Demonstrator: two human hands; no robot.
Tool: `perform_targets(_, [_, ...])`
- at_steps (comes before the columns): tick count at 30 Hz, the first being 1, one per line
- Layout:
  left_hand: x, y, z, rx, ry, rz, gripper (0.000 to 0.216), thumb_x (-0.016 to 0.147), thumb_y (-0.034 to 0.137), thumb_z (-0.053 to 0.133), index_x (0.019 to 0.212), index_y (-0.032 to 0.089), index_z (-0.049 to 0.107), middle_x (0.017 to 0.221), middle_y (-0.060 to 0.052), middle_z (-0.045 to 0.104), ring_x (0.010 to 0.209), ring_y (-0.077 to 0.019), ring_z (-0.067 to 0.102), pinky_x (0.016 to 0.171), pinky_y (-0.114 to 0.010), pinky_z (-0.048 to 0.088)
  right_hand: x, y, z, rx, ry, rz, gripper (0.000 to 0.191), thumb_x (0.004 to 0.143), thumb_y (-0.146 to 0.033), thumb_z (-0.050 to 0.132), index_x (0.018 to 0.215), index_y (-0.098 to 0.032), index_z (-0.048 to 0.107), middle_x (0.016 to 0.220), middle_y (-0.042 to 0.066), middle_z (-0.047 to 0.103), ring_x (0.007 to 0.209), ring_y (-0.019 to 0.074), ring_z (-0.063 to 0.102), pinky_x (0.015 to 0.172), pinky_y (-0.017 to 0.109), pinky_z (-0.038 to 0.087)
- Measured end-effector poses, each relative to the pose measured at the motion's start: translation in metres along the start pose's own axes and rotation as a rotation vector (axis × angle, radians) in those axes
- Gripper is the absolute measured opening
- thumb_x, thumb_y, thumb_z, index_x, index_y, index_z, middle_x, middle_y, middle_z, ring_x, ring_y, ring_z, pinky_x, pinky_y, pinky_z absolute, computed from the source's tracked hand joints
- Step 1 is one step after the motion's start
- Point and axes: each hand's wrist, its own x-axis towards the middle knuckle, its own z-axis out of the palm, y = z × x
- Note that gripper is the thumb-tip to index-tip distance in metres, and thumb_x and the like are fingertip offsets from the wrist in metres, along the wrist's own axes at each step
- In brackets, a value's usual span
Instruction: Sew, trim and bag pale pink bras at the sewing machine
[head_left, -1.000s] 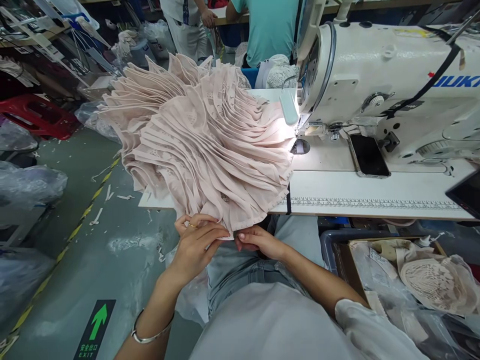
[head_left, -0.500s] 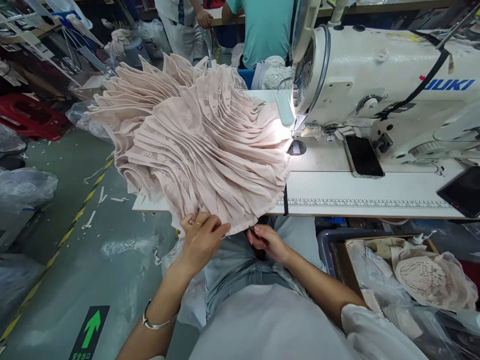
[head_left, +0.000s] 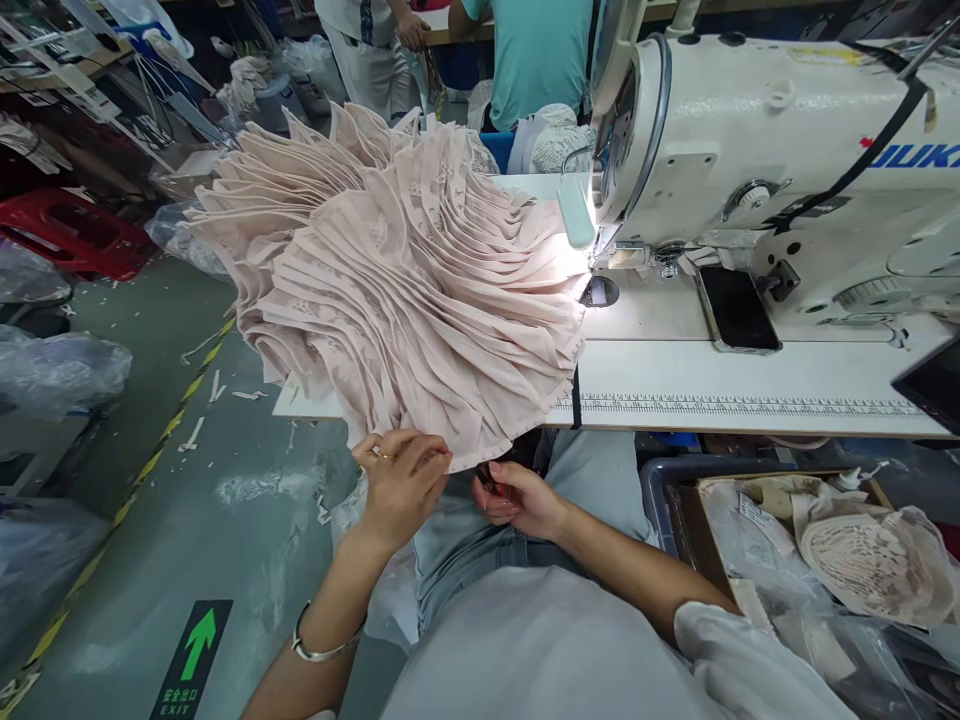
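Observation:
A large heap of pale pink fabric pieces [head_left: 420, 280], layered in many folds, covers the left end of the sewing table and hangs over its front edge. My left hand [head_left: 401, 490], with a ring and a bracelet, pinches the hanging lower edge of the fabric between thumb and fingers. Just to its right, below the same edge, my right hand [head_left: 525, 500] is closed around a small dark tool [head_left: 491, 480]. Most of that tool is hidden by the fingers, so its kind does not show.
A white JUKI sewing machine [head_left: 750, 140] stands right of the fabric, its lamp lit. A phone [head_left: 739, 308] lies on the table [head_left: 660, 375]. Below right is a bin [head_left: 654, 500] with bagged lace pieces [head_left: 862, 550]. Two people [head_left: 536, 60] are beyond the table.
My right hand has shifted left with the dark tool, closer to my left hand. My left hand keeps its pinch on the fabric edge. The whole view has swung slightly.

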Motion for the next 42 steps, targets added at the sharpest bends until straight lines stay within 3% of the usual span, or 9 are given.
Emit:
perform_targets(10, [0.000,0.004,0.002,-0.006,0.064,0.004,0.022,0.087,0.006,0.064,0.073,0.019,0.053,0.072,0.002,0.068,0.076,-0.0165,0.058,0.075,-0.038,0.026,-0.001,0.003,0.010,0.214,-0.066,-0.024,0.044,0.086,-0.055,0.065,0.072,-0.014,0.059,0.047,-0.010,0.028,0.043,0.0054,0.014,0.041,0.022,0.011])
perform_targets(14, [0.001,0.005,0.006,-0.001,0.027,-0.012,0.022,0.087,0.006,0.064,0.071,0.019,0.053,0.066,0.003,0.065,0.073,-0.0161,0.057,0.074,-0.038,0.026,0.002,0.007,0.009,0.182,-0.017,-0.084,0.044,0.085,-0.053,0.068,0.067,-0.015,0.056,0.045,-0.010,0.026,0.041,0.0049,0.014,0.041,0.022,0.009])
perform_targets(17, [0.003,0.005,0.012,0.034,-0.044,0.019,0.012,0.090,0.008,0.058,0.087,0.018,0.063,0.069,0.002,0.065,0.072,-0.0159,0.057,0.072,-0.037,0.024,-0.001,0.011,0.005,0.081,0.031,-0.120,0.043,0.083,-0.052,0.070,0.065,-0.016,0.055,0.045,-0.010,0.026,0.041,0.0048,0.015,0.042,0.023,0.008])
perform_targets(20, [0.007,0.005,0.021,0.113,-0.092,0.117,0.031,0.091,0.006,0.056,0.113,0.024,0.067,0.066,0.003,0.060,0.070,-0.0161,0.053,0.072,-0.036,0.023,-0.011,0.012,-0.004,-0.088,0.134,-0.155,0.047,0.081,-0.056,0.069,0.065,-0.015,0.056,0.048,-0.009,0.029,0.043,0.0046,0.017,0.043,0.025,0.007])
perform_targets(26, [0.008,0.007,0.029,0.109,-0.043,0.137,0.021,0.088,0.010,0.064,0.098,0.027,0.071,0.062,0.003,0.054,0.068,-0.0145,0.047,0.074,-0.037,0.023,-0.031,-0.012,-0.024,-0.322,0.473,-0.274,0.047,0.082,-0.061,0.064,0.069,-0.016,0.057,0.048,-0.010,0.026,0.044,0.0058,0.016,0.046,0.026,0.008])
perform_targets(32, [0.007,0.008,0.022,0.112,-0.056,0.126,0.019,0.086,0.008,0.062,0.087,0.027,0.069,0.067,0.002,0.059,0.071,-0.0153,0.049,0.075,-0.037,0.025,-0.024,-0.033,-0.021,-0.494,0.345,-0.199,0.050,0.082,-0.062,0.065,0.065,-0.015,0.059,0.050,-0.008,0.031,0.047,0.0061,0.020,0.049,0.026,0.009])
perform_targets(35, [0.013,0.011,0.024,0.118,-0.080,0.138,0.014,0.087,0.011,0.061,0.079,0.022,0.064,0.099,-0.004,0.071,0.097,-0.0194,0.058,0.088,-0.040,0.030,-0.023,-0.033,-0.017,-0.506,0.278,-0.227,0.051,0.082,-0.060,0.068,0.061,-0.015,0.056,0.052,-0.006,0.037,0.047,0.0056,0.023,0.048,0.026,0.010])
perform_targets(38, [0.023,0.013,0.030,0.026,-0.168,0.245,0.019,0.092,0.007,0.052,0.079,0.019,0.059,0.129,-0.005,0.066,0.121,-0.0186,0.057,0.102,-0.043,0.028,-0.027,-0.030,-0.016,-0.447,0.233,-0.245,0.050,0.082,-0.059,0.067,0.062,-0.015,0.057,0.049,-0.007,0.035,0.045,0.0055,0.021,0.048,0.026,0.009])
perform_targets(42, [0.031,0.011,0.035,-0.098,-0.171,0.270,0.020,0.095,0.005,0.047,0.083,0.018,0.057,0.110,-0.003,0.074,0.108,-0.0137,0.065,0.098,-0.039,0.031,-0.034,-0.027,-0.022,-0.213,0.310,-0.297,0.047,0.085,-0.059,0.062,0.068,-0.015,0.058,0.046,-0.011,0.026,0.042,0.0052,0.013,0.045,0.026,0.007])
